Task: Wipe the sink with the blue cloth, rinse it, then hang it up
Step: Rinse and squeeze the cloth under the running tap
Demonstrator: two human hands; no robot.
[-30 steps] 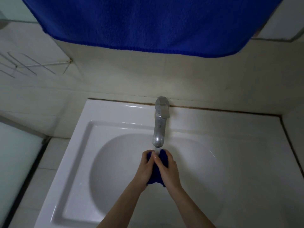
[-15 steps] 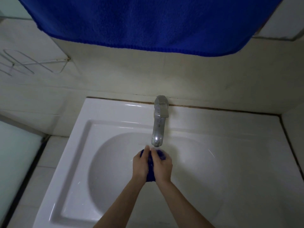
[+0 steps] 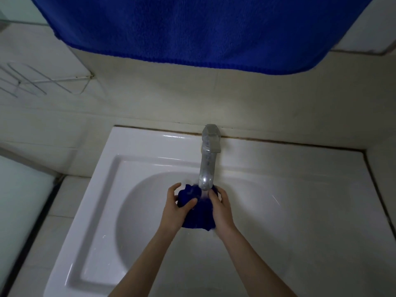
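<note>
Left hand (image 3: 174, 207) and right hand (image 3: 221, 209), fingers curled, gripping bunched blue cloth (image 3: 197, 211) under running faucet (image 3: 207, 163), over white sink (image 3: 102, 189).

— Where are the hands?
— Both forearms reach forward, converging. Left hand (image 3: 174, 207) cupped, thumb across the front, fingers curled.
— And the right?
— Right hand (image 3: 220, 207) mirrors it, palm inward, fingers clenched, squeezing.

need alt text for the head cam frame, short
Two bare hands, left hand and right hand, bunch a small blue cloth under the spout of a metal tap over a white sink. A larger blue towel hangs above against the tiled wall.
</note>
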